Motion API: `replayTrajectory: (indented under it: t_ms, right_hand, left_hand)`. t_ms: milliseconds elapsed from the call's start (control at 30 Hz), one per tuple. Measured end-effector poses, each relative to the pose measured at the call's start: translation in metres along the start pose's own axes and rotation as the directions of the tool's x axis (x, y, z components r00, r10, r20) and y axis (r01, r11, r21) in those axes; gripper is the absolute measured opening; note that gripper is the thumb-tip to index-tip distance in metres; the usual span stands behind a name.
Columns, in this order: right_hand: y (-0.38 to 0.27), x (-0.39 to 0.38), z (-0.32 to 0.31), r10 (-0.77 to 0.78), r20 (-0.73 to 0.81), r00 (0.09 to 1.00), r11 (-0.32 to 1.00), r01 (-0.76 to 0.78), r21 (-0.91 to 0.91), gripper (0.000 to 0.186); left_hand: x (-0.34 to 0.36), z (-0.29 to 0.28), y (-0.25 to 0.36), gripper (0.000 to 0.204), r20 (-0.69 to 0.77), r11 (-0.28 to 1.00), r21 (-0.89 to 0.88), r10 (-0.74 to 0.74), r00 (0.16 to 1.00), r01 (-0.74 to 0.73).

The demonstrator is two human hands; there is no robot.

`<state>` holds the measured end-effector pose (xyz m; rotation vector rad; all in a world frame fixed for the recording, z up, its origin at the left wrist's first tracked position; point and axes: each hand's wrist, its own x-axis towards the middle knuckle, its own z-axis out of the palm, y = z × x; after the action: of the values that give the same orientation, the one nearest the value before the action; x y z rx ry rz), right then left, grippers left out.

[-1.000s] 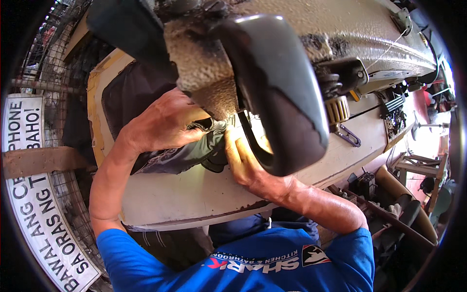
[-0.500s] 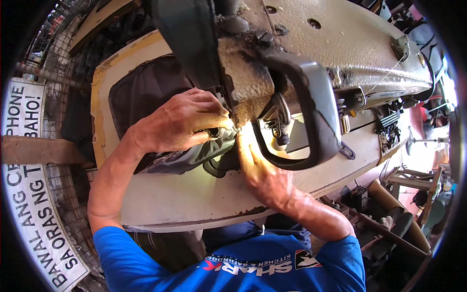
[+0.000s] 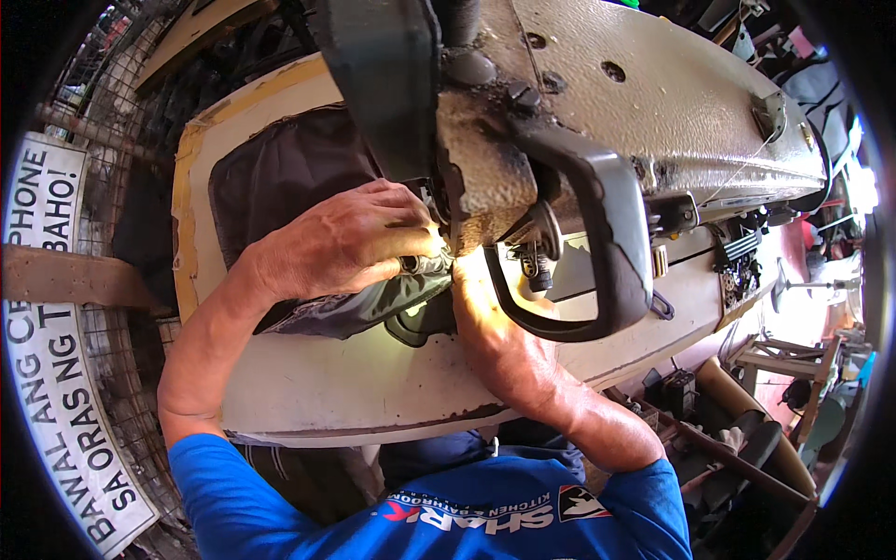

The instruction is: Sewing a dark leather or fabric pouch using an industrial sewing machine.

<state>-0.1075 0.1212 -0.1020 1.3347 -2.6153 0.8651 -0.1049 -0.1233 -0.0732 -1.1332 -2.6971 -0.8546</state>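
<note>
A textured metal sewing machine head with a black looped guard overhangs a pale worktable. Dark grey-brown fabric lies on the tabletop at its left, bunched beside the lit needle area. My left hand is closed on a gathered, shiny edge of this fabric, just left of the machine head. My right hand reaches up under the guard to the same edge, fingers together against it; its fingertips are partly hidden by glare and the machine.
A wire mesh wall with a white sign and a wooden strip runs along the left. At the right are a wooden stool frame, a cardboard-coloured roll and assorted clutter below the table edge.
The view has shifted, showing more of the machine's top and the inside of the guard. Both hands stay at the needle area, the left fingers now curled further over the fabric edge.
</note>
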Motion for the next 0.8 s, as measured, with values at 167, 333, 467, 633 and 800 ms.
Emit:
replayTrajectory:
  t_ms: [167, 333, 467, 633, 800]
  right_hand:
    - [-0.001, 0.005, 0.003, 0.054, -0.048, 0.997, 0.995, -0.049, 0.086, 0.011]
    - [0.002, 0.005, 0.003, 0.028, -0.098, 0.995, 0.999, -0.025, 0.035, 0.024]
    - [0.005, 0.001, 0.006, 0.045, -0.026, 0.999, 0.998, -0.046, -0.033, 0.038]
    - [0.005, -0.001, 0.007, 0.104, 0.06, 0.993, 0.994, -0.105, 0.009, 0.049]
    - [0.002, -0.001, 0.004, 0.028, -0.046, 0.999, 0.999, -0.029, -0.021, 0.044]
  left_hand:
    - [0.001, -0.002, 0.006, 0.041, 0.01, 1.0, 0.016, -0.027, 1.0, 0.027]
    - [0.0, -0.007, 0.027, 0.038, -0.052, 0.986, 0.098, -0.133, 0.99, 0.137]
    - [0.001, -0.006, 0.033, 0.035, -0.09, 0.982, 0.059, -0.176, 0.98, 0.182]
    - [0.001, -0.01, 0.035, 0.038, -0.091, 0.983, 0.07, -0.163, 0.982, 0.169]
    - [0.0, -0.016, 0.031, 0.041, 0.073, 0.93, 0.365, 0.023, 0.997, -0.048]
